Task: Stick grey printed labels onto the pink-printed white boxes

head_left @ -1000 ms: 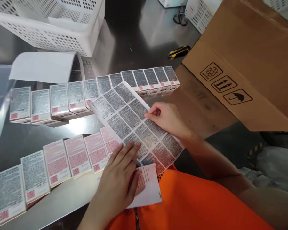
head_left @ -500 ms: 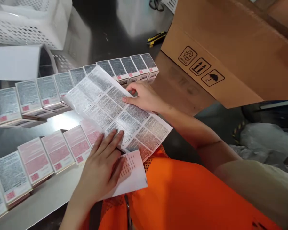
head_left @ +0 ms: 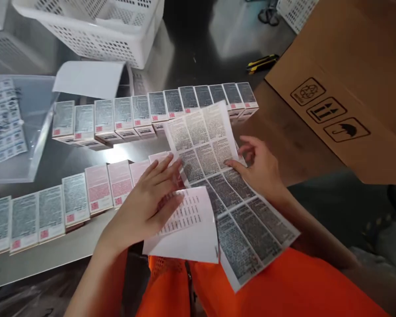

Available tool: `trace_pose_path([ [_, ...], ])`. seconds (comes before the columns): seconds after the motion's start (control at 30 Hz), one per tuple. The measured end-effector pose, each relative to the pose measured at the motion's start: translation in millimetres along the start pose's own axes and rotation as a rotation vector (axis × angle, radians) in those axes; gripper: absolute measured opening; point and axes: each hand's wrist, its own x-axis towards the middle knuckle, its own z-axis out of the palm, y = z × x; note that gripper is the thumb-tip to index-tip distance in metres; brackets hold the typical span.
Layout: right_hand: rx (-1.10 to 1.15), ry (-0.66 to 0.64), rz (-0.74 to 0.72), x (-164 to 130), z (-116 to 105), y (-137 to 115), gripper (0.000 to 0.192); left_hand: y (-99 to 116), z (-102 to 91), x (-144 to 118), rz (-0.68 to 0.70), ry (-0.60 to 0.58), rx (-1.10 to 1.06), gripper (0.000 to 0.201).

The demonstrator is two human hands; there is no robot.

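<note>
My right hand (head_left: pixel 262 169) pinches the right edge of a large label sheet (head_left: pixel 236 189) between thumb and fingers. The sheet is covered in a grid of dark text blocks and bends across its middle. My left hand (head_left: pixel 148 200) is at its left edge, fingers fairly straight. Under that hand's thumb is a smaller white sheet (head_left: pixel 191 246) with short printed lines, which it appears to hold; part of its grip is hidden. Just left of the hand stands a front row of small boxes (head_left: pixel 99 189), some pink-topped, some grey-topped. Behind the sheet runs a back row of grey-topped boxes (head_left: pixel 122 112).
A large cardboard carton (head_left: pixel 336 88) stands at the right. Yellow-and-black cutters (head_left: pixel 262 64) and scissors (head_left: pixel 268 16) lie at the back. White perforated baskets (head_left: pixel 119 48) stand at the back left, near a curled white sheet (head_left: pixel 86 79). A clear sleeve with labels (head_left: pixel 36 132) lies at the far left.
The view has swung left. The large label sheet has turned and now bends. My left hand has slid off its face to the left edge, and more of the smaller sheet shows.
</note>
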Motion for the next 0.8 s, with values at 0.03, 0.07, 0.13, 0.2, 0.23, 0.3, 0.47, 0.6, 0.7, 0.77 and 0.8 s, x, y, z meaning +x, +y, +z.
trace_pose_path([
  [0.03,-0.074,0.057,-0.094,-4,0,1,0.065,-3,1.4,6,-0.01,-0.025,0.002,0.022],
  [0.07,-0.131,0.063,-0.21,-8,-1,0,0.068,-5,3.3,12,-0.021,-0.049,0.015,0.024],
  [0.13,-0.195,-0.112,-0.45,-11,-7,-7,0.078,-8,7.2,19,-0.044,-0.084,0.056,0.027],
  [0.2,-0.239,-0.408,-0.603,-11,-13,-15,0.096,-10,9.4,21,-0.054,-0.095,0.071,0.027],
  [0.23,-0.262,-0.526,-0.642,-10,-14,-18,0.103,-10,9.7,20,-0.055,-0.093,0.065,0.028],
  [0.3,-0.326,-0.62,-0.679,-6,-15,-21,0.104,-11,8.8,18,-0.051,-0.091,0.053,0.028],
  [0.47,-0.413,-0.53,-0.781,11,-4,-11,0.088,-7,4.7,13,-0.029,-0.064,0.085,0.029],
  [0.6,-0.388,-0.512,-0.943,18,3,-2,0.062,-2,5.0,10,-0.011,-0.058,0.044,0.026],
  [0.7,-0.401,-0.492,-0.972,16,4,-1,0.053,2,11.9,8,-0.006,-0.077,0.044,0.024],
  [0.77,-0.379,-0.528,-0.945,9,3,-6,0.061,7,19.4,5,0.012,-0.077,0.08,0.022],
  [0.8,-0.366,-0.558,-0.922,4,2,-9,0.071,11,23.1,2,0.023,-0.069,0.1,0.021],
])
